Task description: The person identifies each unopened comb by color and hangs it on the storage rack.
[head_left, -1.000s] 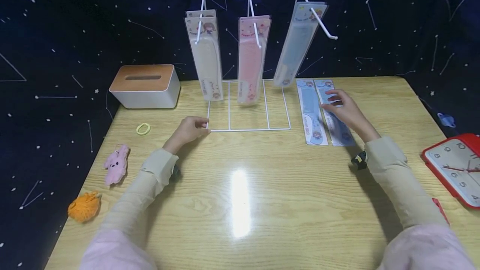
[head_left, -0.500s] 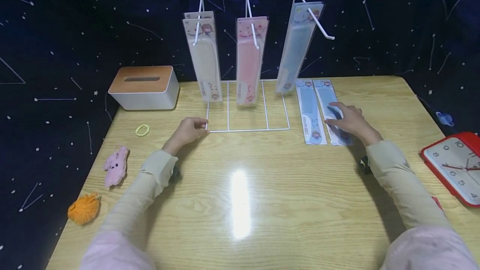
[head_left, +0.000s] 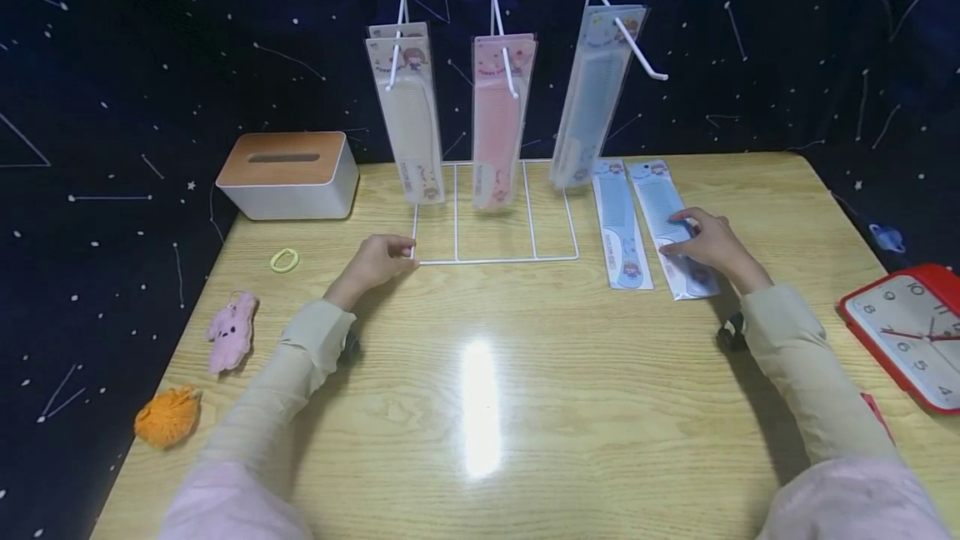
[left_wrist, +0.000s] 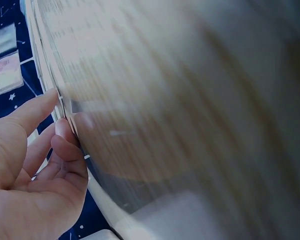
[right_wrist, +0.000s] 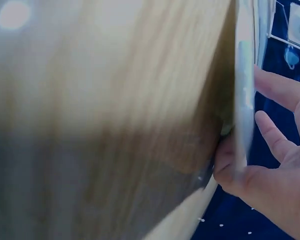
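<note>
My left hand (head_left: 377,261) pinches the front left corner of a white wire display rack (head_left: 498,260) on the table. Packaged combs hang from its three hooks: beige combs (head_left: 411,123) at left, pink combs (head_left: 498,127) in the middle, blue combs (head_left: 596,98) at right. To the right of the rack, my right hand (head_left: 712,247) grips a blue packaged comb (head_left: 658,198). In the right wrist view the thumb is at the near edge of this package (right_wrist: 244,100), with fingers across its other face. A second blue packaged comb (head_left: 618,215) lies flat just left of it.
At the back left stands a tissue box (head_left: 288,190). Down the left side are a yellow hair tie (head_left: 285,260), a pink plush toy (head_left: 232,332) and an orange yarn ball (head_left: 167,417). A red clock (head_left: 911,340) is at the right edge of the wooden table (head_left: 375,440).
My right hand has come down onto the right blue packaged comb and shifted it slightly toward me and to the right. The hanging blue combs swayed a little. My left hand stays on the rack.
</note>
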A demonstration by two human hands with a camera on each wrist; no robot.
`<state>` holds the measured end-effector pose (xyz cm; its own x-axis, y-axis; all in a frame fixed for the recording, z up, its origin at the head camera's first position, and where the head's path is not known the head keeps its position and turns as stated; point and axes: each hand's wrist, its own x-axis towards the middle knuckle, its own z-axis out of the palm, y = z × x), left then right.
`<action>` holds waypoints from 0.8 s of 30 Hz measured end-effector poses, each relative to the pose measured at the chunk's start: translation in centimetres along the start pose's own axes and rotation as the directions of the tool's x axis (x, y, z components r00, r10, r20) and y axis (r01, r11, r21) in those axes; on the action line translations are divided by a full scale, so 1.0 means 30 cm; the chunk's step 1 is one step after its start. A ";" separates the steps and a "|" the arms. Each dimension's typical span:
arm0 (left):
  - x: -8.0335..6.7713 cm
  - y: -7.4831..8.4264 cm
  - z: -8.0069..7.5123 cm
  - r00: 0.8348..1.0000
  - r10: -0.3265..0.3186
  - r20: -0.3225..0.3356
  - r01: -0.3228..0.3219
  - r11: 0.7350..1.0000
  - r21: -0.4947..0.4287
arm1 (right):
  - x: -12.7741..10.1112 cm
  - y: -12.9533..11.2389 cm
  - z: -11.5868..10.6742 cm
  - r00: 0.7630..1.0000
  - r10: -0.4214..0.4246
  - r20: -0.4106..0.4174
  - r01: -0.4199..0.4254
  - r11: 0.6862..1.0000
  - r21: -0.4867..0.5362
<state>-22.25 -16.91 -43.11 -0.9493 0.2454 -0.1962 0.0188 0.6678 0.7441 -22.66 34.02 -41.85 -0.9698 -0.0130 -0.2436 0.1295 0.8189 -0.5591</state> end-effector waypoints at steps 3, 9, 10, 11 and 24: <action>-0.001 -0.002 0.000 1.000 -0.002 0.000 0.002 1.000 0.002 | -0.010 0.006 -0.001 0.999 0.023 0.038 -0.024 0.999 0.038; 0.000 -0.003 0.001 1.000 -0.009 0.004 0.009 1.000 0.001 | -0.037 0.019 0.008 0.999 -0.024 0.036 0.020 0.995 0.103; 0.000 -0.003 0.001 1.000 -0.008 0.005 0.008 1.000 0.001 | -0.044 0.019 0.009 0.999 -0.030 0.023 0.028 0.993 0.111; 0.000 -0.002 0.002 1.000 -0.008 0.006 0.008 1.000 0.001 | -0.052 0.019 0.010 0.999 -0.033 0.005 0.032 0.993 0.115; 0.002 -0.002 -0.004 1.000 -0.011 0.005 0.011 1.000 -0.008 | -0.251 -0.131 -0.014 0.940 -0.074 -0.333 0.170 0.948 0.270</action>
<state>-22.34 -17.00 -43.09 -0.9478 0.2419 -0.2076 0.0062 0.6650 0.7468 -15.94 31.16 -37.48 -0.9900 0.1183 0.0766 0.0132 0.6190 -0.7853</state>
